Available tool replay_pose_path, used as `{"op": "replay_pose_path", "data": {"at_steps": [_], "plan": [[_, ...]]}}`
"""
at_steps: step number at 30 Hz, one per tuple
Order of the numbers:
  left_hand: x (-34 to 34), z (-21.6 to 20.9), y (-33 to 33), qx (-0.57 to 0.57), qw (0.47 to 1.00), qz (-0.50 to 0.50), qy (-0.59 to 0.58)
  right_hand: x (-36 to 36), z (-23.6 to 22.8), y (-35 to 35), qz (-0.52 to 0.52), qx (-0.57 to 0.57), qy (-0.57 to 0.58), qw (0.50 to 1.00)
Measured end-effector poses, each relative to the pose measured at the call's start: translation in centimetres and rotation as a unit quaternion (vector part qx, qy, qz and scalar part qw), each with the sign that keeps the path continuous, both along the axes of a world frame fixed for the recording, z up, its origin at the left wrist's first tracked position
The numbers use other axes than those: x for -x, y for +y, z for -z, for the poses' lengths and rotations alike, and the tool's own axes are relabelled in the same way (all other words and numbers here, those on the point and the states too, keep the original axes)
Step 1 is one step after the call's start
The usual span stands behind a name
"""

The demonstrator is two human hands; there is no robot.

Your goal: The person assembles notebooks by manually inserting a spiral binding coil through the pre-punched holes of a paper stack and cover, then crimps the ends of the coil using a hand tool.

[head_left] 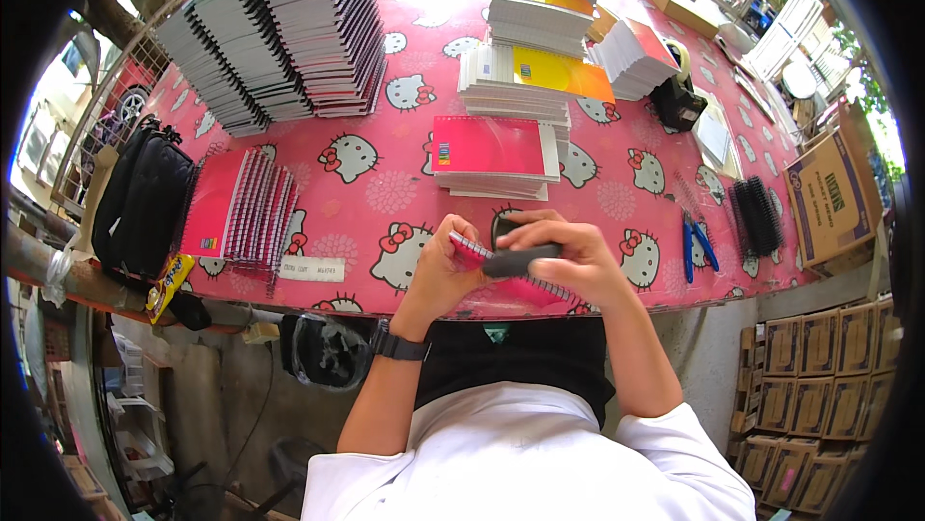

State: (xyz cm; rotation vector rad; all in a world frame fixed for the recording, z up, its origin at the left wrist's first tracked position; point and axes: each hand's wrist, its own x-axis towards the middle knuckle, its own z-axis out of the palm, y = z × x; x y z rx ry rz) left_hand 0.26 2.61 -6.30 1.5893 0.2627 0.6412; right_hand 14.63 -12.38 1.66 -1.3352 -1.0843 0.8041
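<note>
A coil-bound notebook (pixel 469 247) is pinched in the left hand's grip (pixel 446 263) and a dark object (pixel 518 262) clasped in the right hand (pixel 570 256) at the counter's (pixel 376 203) six-o'clock edge, with seemingly finished stacks (pixel 332 34) at ten o'clock and apparently unbound piles (pixel 496 147) left at twelve.

the tablecloth (pixel 617 198) looks glossy, smooth plastic; the near notebook (pixel 470 249) has a smooth paper-like cover; the bag (pixel 143 184) at left is matt cloth, the box (pixel 831 198) at right matt cardboard.
</note>
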Motion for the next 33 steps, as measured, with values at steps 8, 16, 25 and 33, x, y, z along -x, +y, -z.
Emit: {"op": "replay_pose_path", "data": {"at_steps": [8, 16, 25, 33], "plan": [[0.3, -3.6, -1.3, -0.071, 0.997, -0.023, 0.003, -4.2, 1.0, -5.6, 0.255, 0.045, -0.444, 0.858], [0.4, -8.4, -3.5, -0.113, 0.993, -0.023, -0.02, 3.1, -4.2, -1.4, 0.161, -0.096, -0.279, 0.942], [1.4, -8.5, -3.8, -0.073, 0.995, -0.05, -0.036, 4.1, -3.3, -0.7, 0.151, -0.169, -0.304, 0.925], [2.3, -9.4, -3.3, -0.149, 0.987, -0.051, -0.038, 4.2, -4.1, -0.4, 0.11, -0.124, -0.321, 0.933]]}}
